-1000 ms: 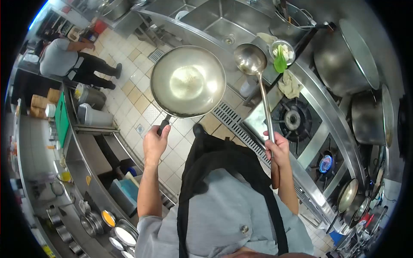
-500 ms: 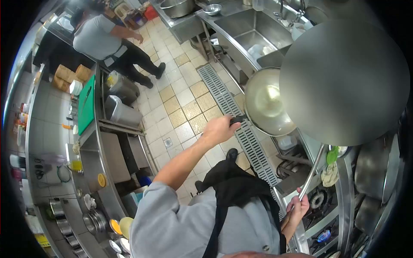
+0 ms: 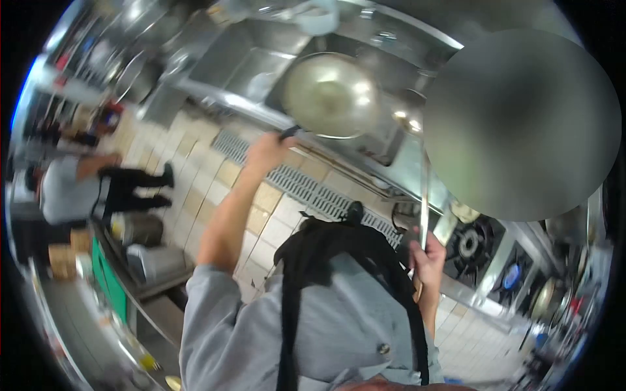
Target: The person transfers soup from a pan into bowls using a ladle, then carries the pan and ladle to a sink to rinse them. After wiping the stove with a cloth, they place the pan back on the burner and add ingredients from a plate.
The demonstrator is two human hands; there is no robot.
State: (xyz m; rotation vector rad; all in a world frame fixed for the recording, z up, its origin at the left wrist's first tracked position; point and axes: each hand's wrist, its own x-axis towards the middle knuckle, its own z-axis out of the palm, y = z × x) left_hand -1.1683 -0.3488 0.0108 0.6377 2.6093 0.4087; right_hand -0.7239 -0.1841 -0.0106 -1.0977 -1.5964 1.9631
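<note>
My left hand (image 3: 267, 154) is wrapped round the dark handle of a wok (image 3: 331, 94), which is out at arm's length and overlaps the steel sink (image 3: 225, 62). The wok's shiny, pale inside faces up at me. My right hand (image 3: 427, 257) grips the long metal handle of a ladle (image 3: 424, 202) low beside my body. The ladle's round bowl shows near the wok's right side, partly cut off by a grey blurred disc that hides the upper right.
A stove burner (image 3: 468, 243) is to my right, with a blue flame (image 3: 512, 276) on the burner beyond. A floor drain grate (image 3: 306, 186) runs before my feet. A co-worker (image 3: 72, 186) stands at far left, near a counter with a green board (image 3: 107, 277).
My view has turned to the right. The wok has moved forward over the sink, still in my left hand. The ladle's bowl has come into view.
</note>
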